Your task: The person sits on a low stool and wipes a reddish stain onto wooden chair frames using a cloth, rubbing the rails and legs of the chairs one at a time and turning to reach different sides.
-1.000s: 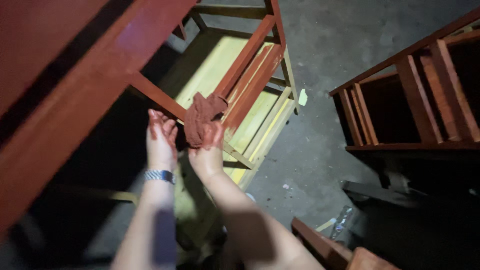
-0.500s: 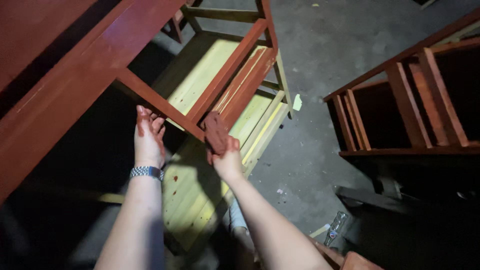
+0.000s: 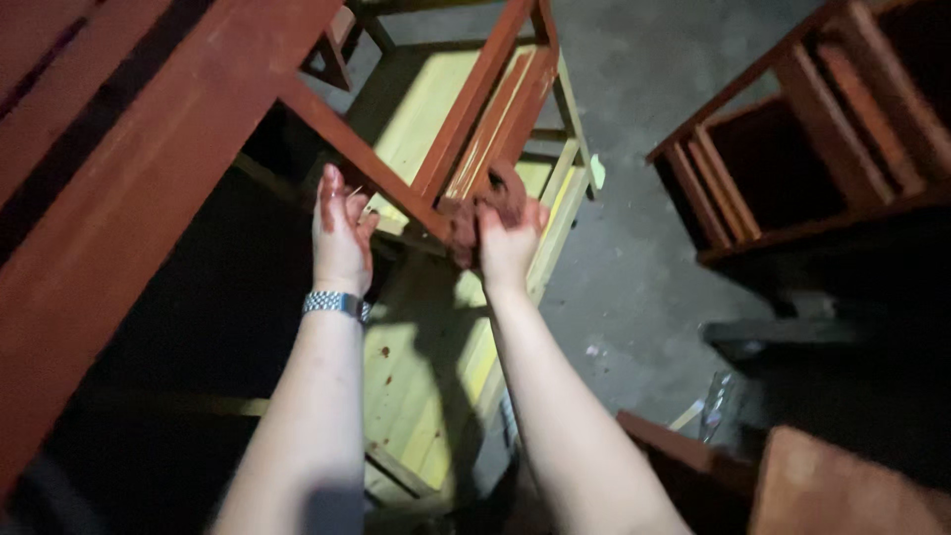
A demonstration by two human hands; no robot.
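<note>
Two hands: right hand [image 3: 507,248] fingers clench stained rag [image 3: 483,210]; left hand [image 3: 340,238] fingers released

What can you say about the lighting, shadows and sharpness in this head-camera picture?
Head view: light falls brightest on the yellow wood panel and both forearms; the left hand and right hand with its stained rag look slightly soft; arm shadows cross the panel; the lower left and right edge sink into near-black.

Red-stained wooden frame [image 3: 367,159], stained cloth rag [image 3: 485,203]
</note>
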